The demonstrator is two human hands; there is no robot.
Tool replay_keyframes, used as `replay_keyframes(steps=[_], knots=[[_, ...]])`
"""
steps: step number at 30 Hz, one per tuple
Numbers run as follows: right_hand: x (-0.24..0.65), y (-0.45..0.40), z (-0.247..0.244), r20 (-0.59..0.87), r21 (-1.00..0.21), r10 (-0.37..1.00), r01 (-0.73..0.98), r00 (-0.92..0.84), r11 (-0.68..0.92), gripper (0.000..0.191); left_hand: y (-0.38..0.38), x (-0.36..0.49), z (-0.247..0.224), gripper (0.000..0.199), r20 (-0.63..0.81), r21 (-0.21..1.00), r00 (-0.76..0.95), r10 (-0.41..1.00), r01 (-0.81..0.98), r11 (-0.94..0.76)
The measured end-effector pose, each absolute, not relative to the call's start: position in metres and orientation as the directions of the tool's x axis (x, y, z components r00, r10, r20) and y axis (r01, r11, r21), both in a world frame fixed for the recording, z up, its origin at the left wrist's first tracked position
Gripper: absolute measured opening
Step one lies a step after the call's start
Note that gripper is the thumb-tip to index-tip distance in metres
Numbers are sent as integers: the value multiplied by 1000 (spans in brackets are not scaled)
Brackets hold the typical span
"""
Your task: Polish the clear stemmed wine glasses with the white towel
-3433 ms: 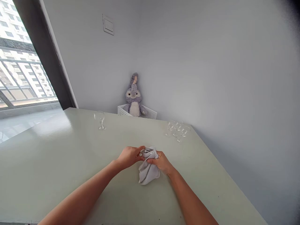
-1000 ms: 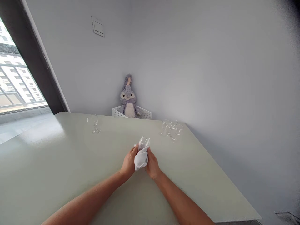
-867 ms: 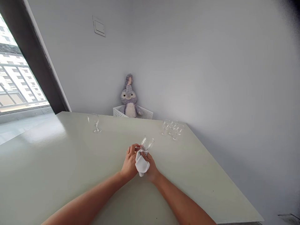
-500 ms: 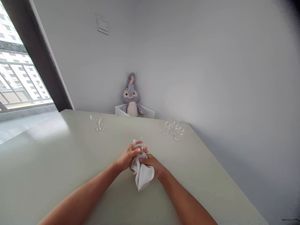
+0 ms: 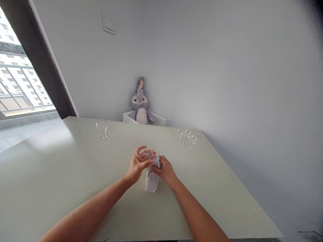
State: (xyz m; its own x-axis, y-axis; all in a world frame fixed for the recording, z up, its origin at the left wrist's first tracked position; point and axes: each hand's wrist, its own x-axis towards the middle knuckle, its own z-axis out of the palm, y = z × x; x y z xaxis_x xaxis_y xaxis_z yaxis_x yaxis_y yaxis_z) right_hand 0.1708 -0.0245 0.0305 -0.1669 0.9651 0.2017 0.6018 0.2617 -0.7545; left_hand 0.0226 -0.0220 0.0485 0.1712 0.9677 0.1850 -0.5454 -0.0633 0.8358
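Observation:
My left hand (image 5: 137,165) is wrapped round the bowl of a clear stemmed glass (image 5: 145,154), which lies tilted with its rim toward the upper left. A pale grey cloth (image 5: 152,179) covers the foot end of that glass and hangs down below it. My right hand (image 5: 165,170) is closed on the cloth, pinching it around the glass's lower end. The stem and foot are hidden by cloth and fingers. Both hands are above the middle of the table.
One stemmed glass (image 5: 103,129) stands upright at the table's far left. Three more glasses (image 5: 187,136) stand close together near the far right corner. Behind the pale green table (image 5: 212,188), a plush toy (image 5: 140,107) sits in a white perforated basket (image 5: 159,121) by the wall.
The held glass has tipped from nearly upright to leaning left. My right hand and the cloth have shifted up around its lower end, and the cloth now hangs narrower.

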Motion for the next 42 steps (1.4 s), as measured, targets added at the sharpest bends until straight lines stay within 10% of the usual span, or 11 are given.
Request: replay_keyframes(steps=[9, 13, 18, 26, 33, 42], knots=[[162, -20, 15, -41, -999, 993, 24, -109, -39, 28, -21, 22, 48, 54, 314, 820, 31, 949, -512, -255], [160, -31, 16, -28, -965, 959, 259, -281, 48, 32, -15, 15, 47, 51, 403, 833, -77, 912, -383, -400], [169, -38, 29, 205, -601, 941, 724, -270, 339, 37, -11, 10, 39, 51, 584, 791, -123, 802, -134, -597], [167, -31, 20, 444, -497, 856, 722, -266, 482, 24, -36, 33, 17, 59, 630, 758, 248, 736, 12, -653], [214, 13, 6, 295, -677, 943, 730, 152, 94, 30, -30, 37, -1, 76, 280, 727, 394, 875, 508, -461], [282, 70, 7, 117, -747, 882, 626, 456, -225, 32, -27, 32, 3, 50, 269, 636, 474, 839, 566, -524]])
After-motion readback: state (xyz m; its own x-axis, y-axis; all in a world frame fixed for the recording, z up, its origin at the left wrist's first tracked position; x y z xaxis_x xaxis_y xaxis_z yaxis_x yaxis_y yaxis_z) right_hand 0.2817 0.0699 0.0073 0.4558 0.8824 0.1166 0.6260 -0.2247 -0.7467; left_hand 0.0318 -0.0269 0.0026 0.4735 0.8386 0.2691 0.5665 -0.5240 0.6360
